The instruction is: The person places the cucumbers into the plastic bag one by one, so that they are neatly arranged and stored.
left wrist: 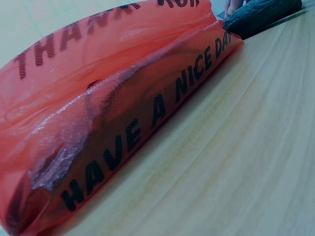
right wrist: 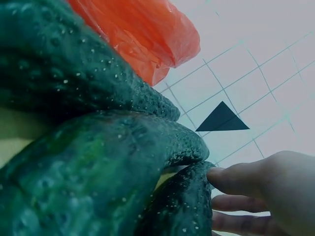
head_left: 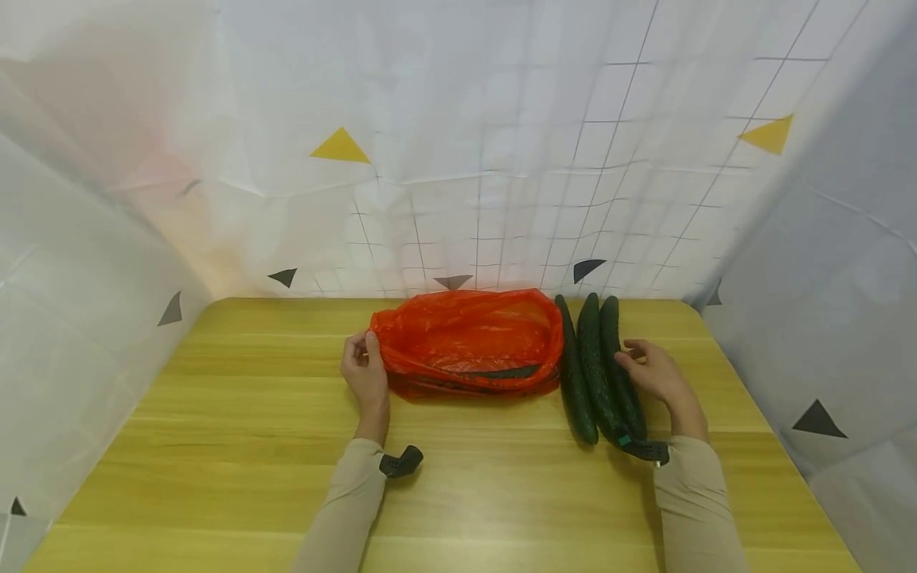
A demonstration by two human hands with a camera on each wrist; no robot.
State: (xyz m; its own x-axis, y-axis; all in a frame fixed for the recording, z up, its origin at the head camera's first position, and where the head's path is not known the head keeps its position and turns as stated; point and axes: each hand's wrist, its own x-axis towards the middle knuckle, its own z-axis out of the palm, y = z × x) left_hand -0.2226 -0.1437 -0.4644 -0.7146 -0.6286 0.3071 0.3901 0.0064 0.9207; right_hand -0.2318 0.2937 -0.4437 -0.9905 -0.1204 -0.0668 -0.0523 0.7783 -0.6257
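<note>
A red plastic bag [head_left: 466, 314] lies with its mouth spread toward me, and a dark green cucumber [head_left: 509, 372] shows inside. At the bag's left end my left hand [head_left: 364, 366] pinches the rim between thumb and fingers. Right of the bag, three cucumbers [head_left: 593, 358] lie side by side, pointing away from me. My right hand [head_left: 653, 372] is beside the rightmost one, fingers loosely extended. In the right wrist view its thumb [right wrist: 236, 178] appears to touch that cucumber [right wrist: 184, 201]. Printed lettering covers the bag [left wrist: 147, 83] in the left wrist view.
Everything lies on a wood-grain table [head_left: 487, 477]. A white sheet wall [head_left: 444, 207] with grid lines and coloured triangles stands along the back edge. Similar sheets rise at both sides. Each wrist wears a small black camera [head_left: 401, 462].
</note>
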